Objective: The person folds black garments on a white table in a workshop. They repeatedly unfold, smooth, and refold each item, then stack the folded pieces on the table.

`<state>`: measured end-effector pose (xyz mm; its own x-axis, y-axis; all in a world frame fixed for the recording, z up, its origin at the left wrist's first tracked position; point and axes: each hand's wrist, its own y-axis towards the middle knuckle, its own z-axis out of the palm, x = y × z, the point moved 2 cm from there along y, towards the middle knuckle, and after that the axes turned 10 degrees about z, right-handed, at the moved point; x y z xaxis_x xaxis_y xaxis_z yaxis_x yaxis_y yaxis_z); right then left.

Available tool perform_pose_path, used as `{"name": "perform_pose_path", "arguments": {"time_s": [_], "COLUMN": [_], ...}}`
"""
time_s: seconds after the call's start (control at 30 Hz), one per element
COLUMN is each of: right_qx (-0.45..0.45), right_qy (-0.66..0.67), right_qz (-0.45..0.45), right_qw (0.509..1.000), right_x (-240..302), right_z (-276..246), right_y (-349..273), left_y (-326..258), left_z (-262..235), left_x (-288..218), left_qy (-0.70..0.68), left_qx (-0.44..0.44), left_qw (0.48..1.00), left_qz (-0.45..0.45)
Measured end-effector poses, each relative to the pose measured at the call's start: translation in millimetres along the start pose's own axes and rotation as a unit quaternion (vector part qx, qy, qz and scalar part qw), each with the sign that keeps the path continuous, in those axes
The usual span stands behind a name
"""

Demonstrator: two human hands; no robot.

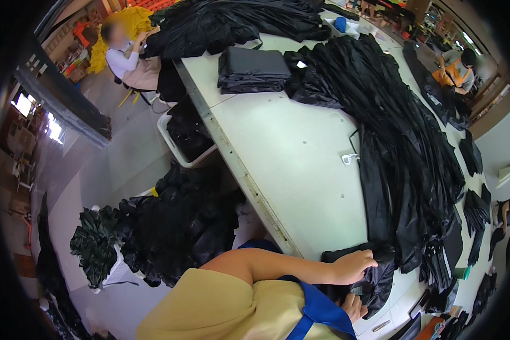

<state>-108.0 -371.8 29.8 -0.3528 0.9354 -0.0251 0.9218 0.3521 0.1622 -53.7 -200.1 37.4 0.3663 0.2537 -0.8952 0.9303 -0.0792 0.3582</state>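
One yellow sleeve (204, 303) and one blue strap (308, 306) are closest. Two hands are at one black cloth (378, 283) on the near end of the white tabletop (300, 170). It looks thin, shiny and crinkly, with one small gray patch (357, 290). Left hand (354, 266) has its fingers curled in, holding the cloth's edge. Right hand (354, 307) is bent and touching it, but I cannot tell how tightly. Farther off are one long black heap (405, 147), one neat dark stack (252, 71) and one white bin (174, 154).
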Motion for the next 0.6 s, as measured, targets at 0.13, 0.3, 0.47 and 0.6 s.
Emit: {"name": "perform_pose_path", "arguments": {"time_s": [0.13, 0.3, 0.47, 0.6], "right_qx": [0.044, 0.125, -0.053, 0.044], "right_qy": [0.008, 0.178, 0.29, 0.269], "right_qz": [0.016, -0.001, -0.034, -0.09], "right_qw": [0.999, 0.976, 0.955, 0.958], "right_x": [-6.6, -5.3, -41.7, 50.4], "right_z": [13.6, -45.9, -70.3, -124.3], "right_y": [3.2, 21.2, 52.6, 52.3], "left_y": [-4.7, -30.6, -93.6, -192.0], "left_z": [0.7, 4.0, -6.3, 0.9], "left_x": [3.9, 18.0, -1.6, 3.1], "left_qy": [0.034, 0.148, 0.146, 0.187], "left_qx": [0.025, 0.085, -0.146, -0.197], "left_qw": [0.995, 0.971, 0.963, 0.958], "left_qz": [0.094, 0.168, 0.174, -0.088]}}
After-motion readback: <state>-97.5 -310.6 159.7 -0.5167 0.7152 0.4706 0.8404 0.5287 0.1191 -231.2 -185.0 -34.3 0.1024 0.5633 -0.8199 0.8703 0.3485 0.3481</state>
